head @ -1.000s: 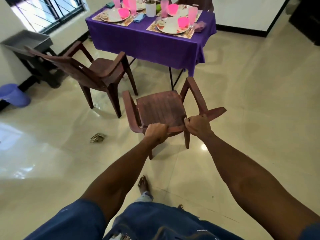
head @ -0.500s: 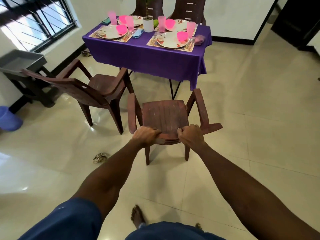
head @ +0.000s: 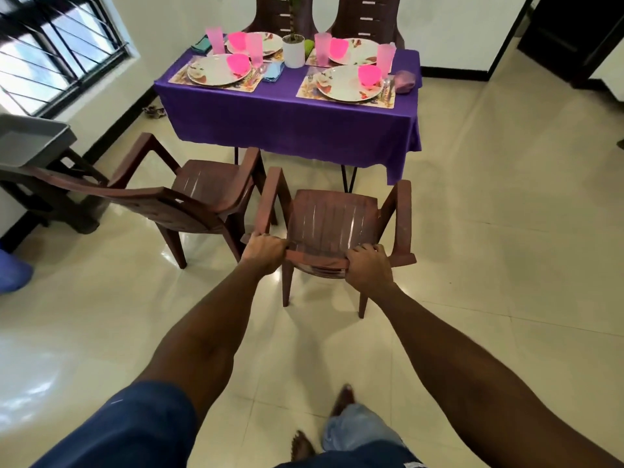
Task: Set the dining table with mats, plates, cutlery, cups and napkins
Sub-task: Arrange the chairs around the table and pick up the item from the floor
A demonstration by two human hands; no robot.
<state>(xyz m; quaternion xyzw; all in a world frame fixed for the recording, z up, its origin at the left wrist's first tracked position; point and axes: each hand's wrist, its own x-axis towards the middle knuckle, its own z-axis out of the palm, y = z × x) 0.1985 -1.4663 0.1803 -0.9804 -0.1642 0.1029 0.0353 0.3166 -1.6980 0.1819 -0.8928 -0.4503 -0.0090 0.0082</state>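
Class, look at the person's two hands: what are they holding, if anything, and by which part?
Both the left hand and the right hand grip the brown plastic chair by the top edge of its backrest, one hand towards each end.

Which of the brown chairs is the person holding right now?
The near right chair: both hands grip its backrest. The left one stands untouched; two more sit behind the table.

No text, label, brand, number or sign can be read anywhere in this view; the floral prints on the place mats and plates are patterns only, without lettering.
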